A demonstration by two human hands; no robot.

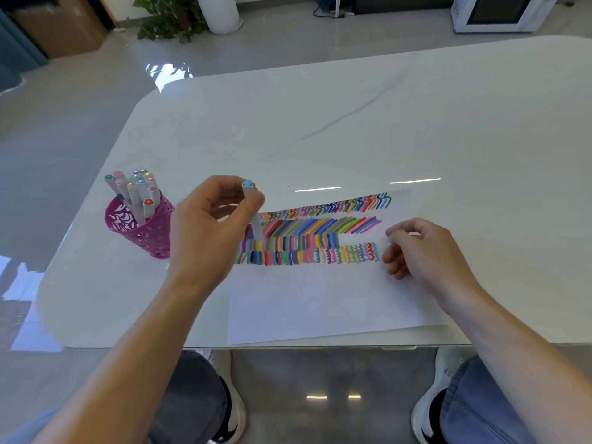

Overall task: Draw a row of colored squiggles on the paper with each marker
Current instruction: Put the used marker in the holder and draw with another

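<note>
Closest to me are my knees and my shoes, showing under the table edge. On the table the paper lies flat and thin, its near half bare, so there is room for more rows.

My hands are apart. My right hand rests on the paper just beside the right end of the squiggles, fingers curled in. I judge it sits there to pin the sheet and be ready at the row's end. A small white bit shows at the fingertips, but I cannot tell whether I am pinching something or nothing.

My left hand is raised over the sheet's left edge and pinches the marker near its top, thumb against fingers. The marker stands nearly upright: a pale, smooth barrel with a rounded blue end up and its lower end over the drawn rows. Held like that, I think it is being passed or uncapped, not drawing.

The squiggle row is the lowest band. Above it run dense bands of straight strokes, slanted strokes and zigzags in many colours.

Left of that, the cup is magenta, with a cut-out lattice wall, and holds the other markers cap-up, within my left hand's reach.

The tabletop is glossy white with a faint grey vein and rounded corners. Beyond it are a shiny floor, a plant and a white pot.
</note>
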